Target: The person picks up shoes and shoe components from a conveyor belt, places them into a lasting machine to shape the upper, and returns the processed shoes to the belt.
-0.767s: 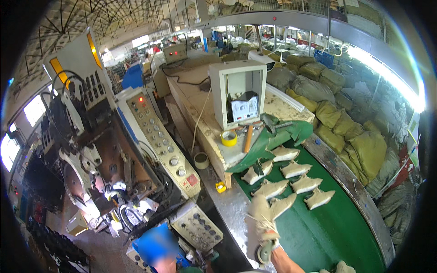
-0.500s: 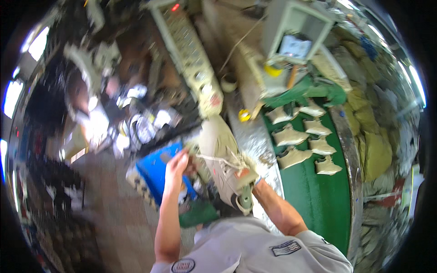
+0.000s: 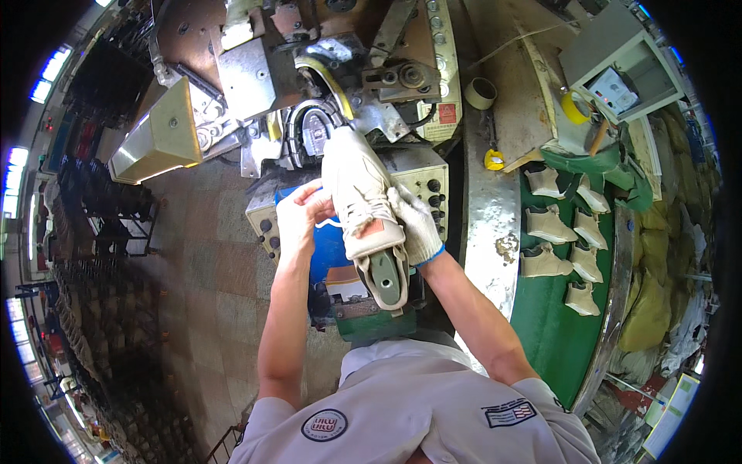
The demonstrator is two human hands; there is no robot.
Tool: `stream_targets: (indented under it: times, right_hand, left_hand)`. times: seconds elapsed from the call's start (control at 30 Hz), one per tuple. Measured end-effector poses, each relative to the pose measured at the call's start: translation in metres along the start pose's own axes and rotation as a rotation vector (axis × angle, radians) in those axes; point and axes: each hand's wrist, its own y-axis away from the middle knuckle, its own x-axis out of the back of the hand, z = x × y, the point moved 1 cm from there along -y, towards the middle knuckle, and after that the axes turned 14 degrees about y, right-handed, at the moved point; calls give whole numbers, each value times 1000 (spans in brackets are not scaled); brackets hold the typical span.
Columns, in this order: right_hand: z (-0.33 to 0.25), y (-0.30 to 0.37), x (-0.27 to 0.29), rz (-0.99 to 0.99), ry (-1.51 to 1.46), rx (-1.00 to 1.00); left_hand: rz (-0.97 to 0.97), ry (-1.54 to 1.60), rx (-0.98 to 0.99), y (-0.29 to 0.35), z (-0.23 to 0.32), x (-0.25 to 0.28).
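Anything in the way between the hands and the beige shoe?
Nothing visible: the gloved right hand holds the shoe along its right side, and the bare left hand is at its left edge, by a lace.

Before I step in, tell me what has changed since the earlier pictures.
The beige lace-up shoe has moved left from the green conveyor belt's edge, its toe now at the shoe machine. The gloved right hand still holds it. The left hand, unseen at first, now has its fingers at the shoe's left side, by a lace. Unchanged: seven beige shoes on the belt.
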Motion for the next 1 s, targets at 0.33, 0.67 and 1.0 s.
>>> stream_targets:
  times: [0.33,0.67,1.0]
  right_hand:
    - [8,-62,-52,-67,-92,139]
    - [40,-90,-50,94,-12,85]
    - [38,-91,-53,172,63,122]
  left_hand:
    - [38,240,-294,-13,28,13]
    - [-43,414,74,-12,-39,18]
    - [-74,310,-7,-28,-53,32]
